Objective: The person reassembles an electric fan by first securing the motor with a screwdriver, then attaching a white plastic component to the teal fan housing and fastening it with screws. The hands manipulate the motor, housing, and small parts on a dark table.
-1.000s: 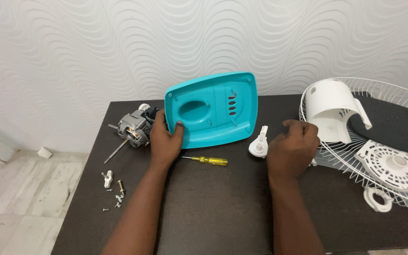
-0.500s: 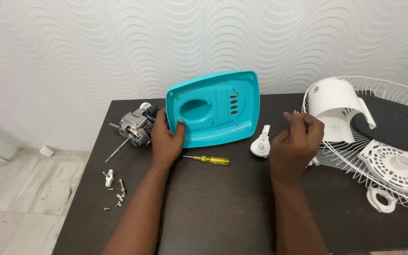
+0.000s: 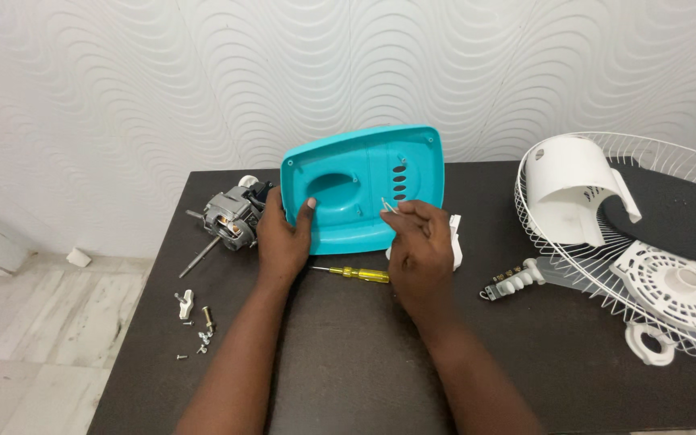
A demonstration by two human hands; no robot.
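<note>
My left hand [image 3: 283, 238] grips the tilted teal cover [image 3: 364, 189] by its edge, right hand [image 3: 422, 246] pinching a small screw [image 3: 387, 206] against its face.

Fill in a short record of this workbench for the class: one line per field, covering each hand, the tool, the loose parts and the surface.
Left hand: grips the left edge of the teal plastic cover, held tilted up on the table.
Right hand: pinches a small screw against the cover.
Tool: yellow screwdriver, lying between the hands.
Left of cover: electric motor; loose screws near the table edge.
Right side: wire fan guard, white housing.
Surface: dark table.
</note>
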